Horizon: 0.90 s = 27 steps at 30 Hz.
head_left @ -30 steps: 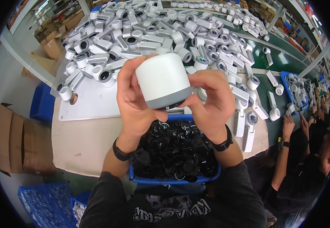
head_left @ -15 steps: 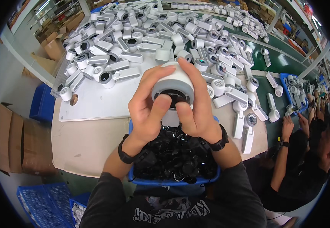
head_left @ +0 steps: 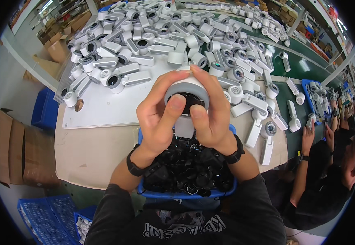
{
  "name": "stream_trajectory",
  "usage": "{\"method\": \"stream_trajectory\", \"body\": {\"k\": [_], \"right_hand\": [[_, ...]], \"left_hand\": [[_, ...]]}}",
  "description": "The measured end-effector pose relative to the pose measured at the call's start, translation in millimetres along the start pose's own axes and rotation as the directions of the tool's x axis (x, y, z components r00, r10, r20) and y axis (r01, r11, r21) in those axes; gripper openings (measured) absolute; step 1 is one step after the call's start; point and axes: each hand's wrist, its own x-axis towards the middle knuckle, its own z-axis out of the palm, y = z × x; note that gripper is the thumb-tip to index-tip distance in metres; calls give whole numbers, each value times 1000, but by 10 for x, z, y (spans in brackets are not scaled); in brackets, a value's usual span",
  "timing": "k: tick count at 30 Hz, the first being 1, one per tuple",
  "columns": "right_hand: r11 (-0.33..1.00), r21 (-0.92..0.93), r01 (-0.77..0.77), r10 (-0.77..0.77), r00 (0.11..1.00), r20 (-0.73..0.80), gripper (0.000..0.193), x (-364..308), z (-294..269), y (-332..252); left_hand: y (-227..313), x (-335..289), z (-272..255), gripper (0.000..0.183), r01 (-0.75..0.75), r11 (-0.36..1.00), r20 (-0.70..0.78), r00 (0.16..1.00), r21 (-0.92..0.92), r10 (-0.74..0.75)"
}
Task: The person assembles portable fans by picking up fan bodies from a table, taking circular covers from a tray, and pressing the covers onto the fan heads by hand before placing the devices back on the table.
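Between my two hands is a white device (head_left: pixel 187 87) with a round head, a grey ring and a stubby light handle pointing toward me. My left hand (head_left: pixel 159 110) wraps the head's left side, and its thumb presses on the black round disc (head_left: pixel 191 100) set inside the ring. From the right, my right hand (head_left: pixel 212 110) grips the same head, its thumb on the disc's lower edge. Below my hands stands a blue bin (head_left: pixel 187 197) holding many glossy black round parts (head_left: pixel 185 167).
Many similar white devices (head_left: pixel 153 45) lie heaped across the table. A white board (head_left: pixel 104 110) lies under part of the heap. Cardboard boxes (head_left: pixel 12 151) stand at left. At right, a co-worker's hands (head_left: pixel 308 136) are beside a blue tray (head_left: pixel 308 98) of devices.
Both my thumbs have shifted on the device's face, and the black disc now sits flatter within the grey ring. The device has tilted slightly. At right, the co-worker's hands now hold a white piece.
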Motion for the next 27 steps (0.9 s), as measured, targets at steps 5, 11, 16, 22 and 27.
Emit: {"method": "stream_trajectory", "body": {"k": [5, 11, 16, 22, 27], "right_hand": [[972, 165, -167, 169, 986, 6, 63, 36, 58, -24], [758, -278, -590, 612, 497, 615, 57, 83, -174, -5], [408, 375, -832, 767, 535, 353, 33, 87, -223, 57], [13, 561, -827, 711, 402, 577, 49, 251, -221, 380], [-82, 358, -930, 765, 172, 621, 34, 838, 315, 764]], "left_hand": [[-48, 61, 43, 43, -17, 1000, -127, 992, -24, 14], [-9, 244, -276, 54, 25, 950, -343, 929, -312, -137], [104, 317, -621, 50, 176, 956, -416, 871, -235, -263], [336, 317, -730, 30, 67, 997, -443, 894, -28, -72], [299, 290, -810, 24, 85, 989, -341, 932, -122, -122]]}}
